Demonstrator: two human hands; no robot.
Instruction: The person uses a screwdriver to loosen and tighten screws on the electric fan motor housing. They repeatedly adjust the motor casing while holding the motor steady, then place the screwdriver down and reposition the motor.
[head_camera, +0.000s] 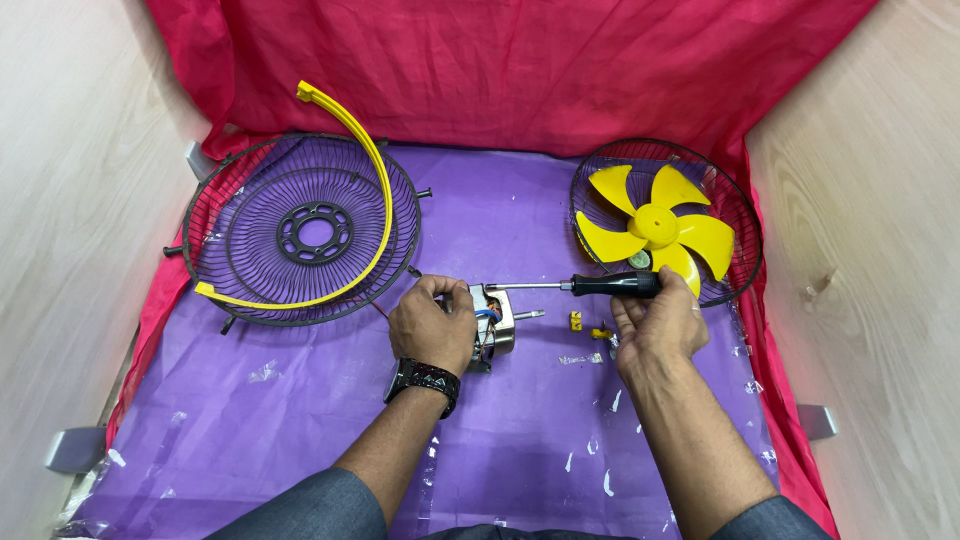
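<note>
1. The left hand (432, 325) was clenched over the top of a small fan motor (497, 322), which sat on the purple sheet (300, 420) at mid-bench, between the two wire guards.
2. The right hand (655, 322) had its grip closed on the black handle of a screwdriver (612, 285); the metal shank ran level leftward, with its tip meeting the motor's upper edge.
3. Motor handling, as a judgement: dense and heavy for its size, with a rigid metal body. It would likely roll or twist under tool pressure, so a hold across the casing looked right. The coloured wires and the thin shaft stub poking out on the right side were best kept clear of.
4. The screwdriver looked light and stiff; the handle was the only sensible place to hold it.
5. A yellow fan blade (655, 228) lay inside the right guard (742, 215). It was probably thin plastic: light, somewhat flexible, and easily cracked at the vanes.
6. The left guard (235, 215) had a yellow curved rim strip (375, 170) resting across it. The wire was springy, and the strip was loose rather than fastened, as far as could be told.
7. Small yellow bits (588, 327) lay just beside the right hand; they were too small to identify.
8. Hidden: the left palm covered most of the motor, and the screw or slot under the tip couldn't be seen. Red cloth (500, 70) draped the back. Both forearms were cut off at the lower frame edge.
</note>
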